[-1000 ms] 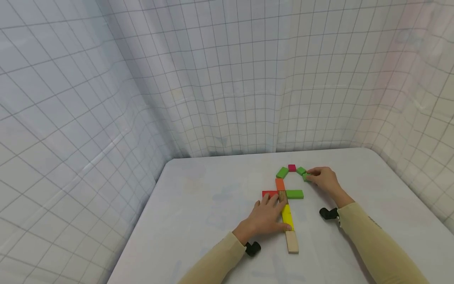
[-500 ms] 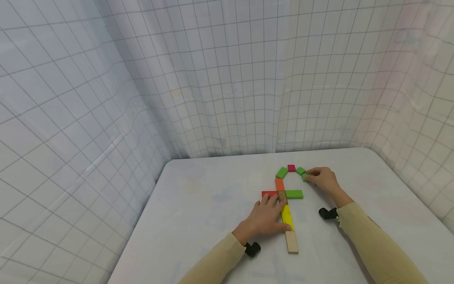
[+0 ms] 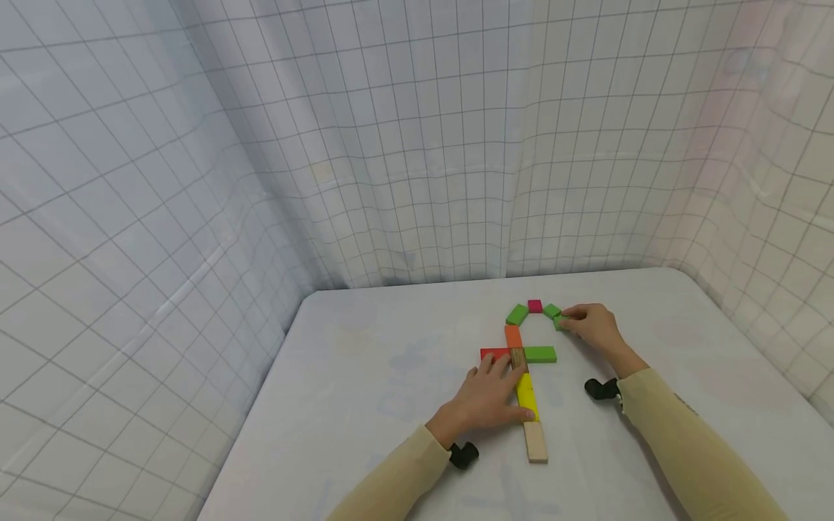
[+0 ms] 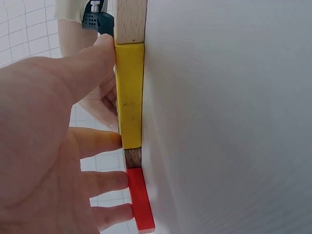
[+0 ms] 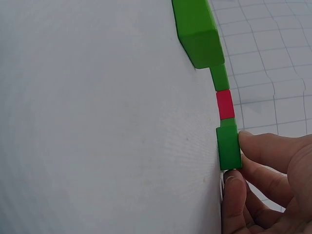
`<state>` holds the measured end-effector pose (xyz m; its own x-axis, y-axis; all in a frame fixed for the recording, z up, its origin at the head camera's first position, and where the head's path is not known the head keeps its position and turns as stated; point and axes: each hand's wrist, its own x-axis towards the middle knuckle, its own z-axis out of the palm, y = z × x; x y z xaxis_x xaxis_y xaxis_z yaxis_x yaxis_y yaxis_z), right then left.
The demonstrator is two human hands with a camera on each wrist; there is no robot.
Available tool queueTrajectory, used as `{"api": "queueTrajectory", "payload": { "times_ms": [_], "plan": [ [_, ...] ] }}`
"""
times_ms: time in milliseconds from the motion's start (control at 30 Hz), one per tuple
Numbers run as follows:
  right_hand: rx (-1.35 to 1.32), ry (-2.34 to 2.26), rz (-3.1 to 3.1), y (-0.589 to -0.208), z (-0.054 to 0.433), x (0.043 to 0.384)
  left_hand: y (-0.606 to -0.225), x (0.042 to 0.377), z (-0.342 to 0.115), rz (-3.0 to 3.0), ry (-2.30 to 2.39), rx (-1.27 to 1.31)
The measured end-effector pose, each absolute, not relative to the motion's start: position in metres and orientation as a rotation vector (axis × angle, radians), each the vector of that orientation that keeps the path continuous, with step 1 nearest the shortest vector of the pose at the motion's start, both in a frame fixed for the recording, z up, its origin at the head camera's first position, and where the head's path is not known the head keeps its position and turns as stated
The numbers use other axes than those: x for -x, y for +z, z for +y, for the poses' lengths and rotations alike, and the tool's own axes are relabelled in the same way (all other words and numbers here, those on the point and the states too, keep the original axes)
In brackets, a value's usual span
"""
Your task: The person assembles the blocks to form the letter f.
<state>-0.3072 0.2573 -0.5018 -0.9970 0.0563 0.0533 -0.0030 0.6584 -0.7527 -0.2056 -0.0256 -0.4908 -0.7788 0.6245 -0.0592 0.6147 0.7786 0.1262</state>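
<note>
My left hand lies with spread fingers along a row of toy blocks. In the left wrist view its thumb tip touches the yellow block near the pale wooden block. Its other fingertips rest on the red block and by the brown block. At the upper right, my right hand pinches a small green block between thumb and fingers, low at the table surface. That block sits at the right end of a curve, beside another small green block, a magenta block and a longer green block.
An orange block links the curve to the brown block. A long green block extends right from the crossing, opposite the red one. The white table is bounded by grid-patterned curtains at the back and sides.
</note>
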Motion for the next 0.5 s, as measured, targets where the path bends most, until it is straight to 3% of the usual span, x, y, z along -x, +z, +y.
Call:
{"api": "queueTrajectory", "payload": {
  "times_ms": [500],
  "plan": [
    [0.045, 1.232, -2.785, -0.5032, 0.2568, 0.3088, -0.492, 0.2069, -0.025, 2.839, 0.196, -0.957]
  ]
}}
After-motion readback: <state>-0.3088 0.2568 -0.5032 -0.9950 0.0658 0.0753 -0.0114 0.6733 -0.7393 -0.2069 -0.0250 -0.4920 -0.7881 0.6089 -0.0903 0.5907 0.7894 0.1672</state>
